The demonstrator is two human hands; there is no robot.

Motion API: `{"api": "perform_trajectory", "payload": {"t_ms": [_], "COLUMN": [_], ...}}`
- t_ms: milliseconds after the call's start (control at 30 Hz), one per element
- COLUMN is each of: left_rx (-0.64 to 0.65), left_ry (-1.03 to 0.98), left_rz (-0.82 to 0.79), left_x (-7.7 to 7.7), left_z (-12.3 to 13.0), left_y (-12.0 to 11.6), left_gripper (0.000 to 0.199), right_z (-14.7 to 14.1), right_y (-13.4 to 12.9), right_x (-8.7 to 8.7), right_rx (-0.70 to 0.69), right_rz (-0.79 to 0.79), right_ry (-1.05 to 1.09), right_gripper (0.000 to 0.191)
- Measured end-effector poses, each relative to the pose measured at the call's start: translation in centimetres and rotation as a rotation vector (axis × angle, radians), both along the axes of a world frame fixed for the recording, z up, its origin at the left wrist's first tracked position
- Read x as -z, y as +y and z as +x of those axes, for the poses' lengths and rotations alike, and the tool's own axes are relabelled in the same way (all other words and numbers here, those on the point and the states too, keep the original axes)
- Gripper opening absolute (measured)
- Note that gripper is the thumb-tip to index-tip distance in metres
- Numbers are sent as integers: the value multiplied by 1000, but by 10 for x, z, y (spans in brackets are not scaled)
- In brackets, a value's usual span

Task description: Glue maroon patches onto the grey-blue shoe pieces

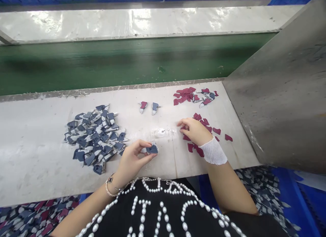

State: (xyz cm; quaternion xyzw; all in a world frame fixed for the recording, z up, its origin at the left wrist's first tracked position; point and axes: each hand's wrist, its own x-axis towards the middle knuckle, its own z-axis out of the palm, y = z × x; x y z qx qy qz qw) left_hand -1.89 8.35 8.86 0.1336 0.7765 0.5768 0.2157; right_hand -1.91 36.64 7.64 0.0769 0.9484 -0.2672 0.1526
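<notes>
My left hand pinches a small blue-and-grey plastic part between thumb and fingers, above the worktable. To its left lies a heap of similar blue-and-grey parts. My right hand, with a white mesh band on the wrist, is over a loose group of flat maroon pieces. Its thumb and fingers are slightly apart, with nothing visible between them. Between the hands sits a small white round fixture with a pin. Beyond it lie a part with a maroon face and a blue-faced part.
Farther right is another maroon pile beside a few assembled parts. A metal panel bounds the right side. A green conveyor belt runs behind the table. Filled bins stand below at the lower left and right.
</notes>
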Motion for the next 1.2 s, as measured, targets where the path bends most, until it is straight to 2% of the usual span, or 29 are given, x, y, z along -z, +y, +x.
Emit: {"api": "perform_trajectory", "payload": {"t_ms": [200,333,600,767,933,1033,1200], "left_rx": [-2,-19,-13,-57,-66,-61,-68], "left_ry": [33,49,71,143,250,352,559], "left_rz": [21,15,52,84,80,63,24], "left_x": [1,1,1,7,14,18,20], "left_z": [1,3,6,9,11,11,10], "left_y": [2,0,3,7,12,15,17], "left_gripper": [19,20,18,19,18,19,21], "right_z": [-1,-1,-4,18,45,50,47], "right_y": [6,11,9,-1,-34,-53,-69], "right_x": [-5,-9,-11,-33,-56,-55,-44], "right_rx": [-47,-65,-55,51,77,101,175], "right_rz": [11,24,-81,-309,-710,-864,-926], "right_ry": [-7,-46,-121,-70,-77,-75,-42], "right_gripper": [22,18,18,10,20,23,22]}}
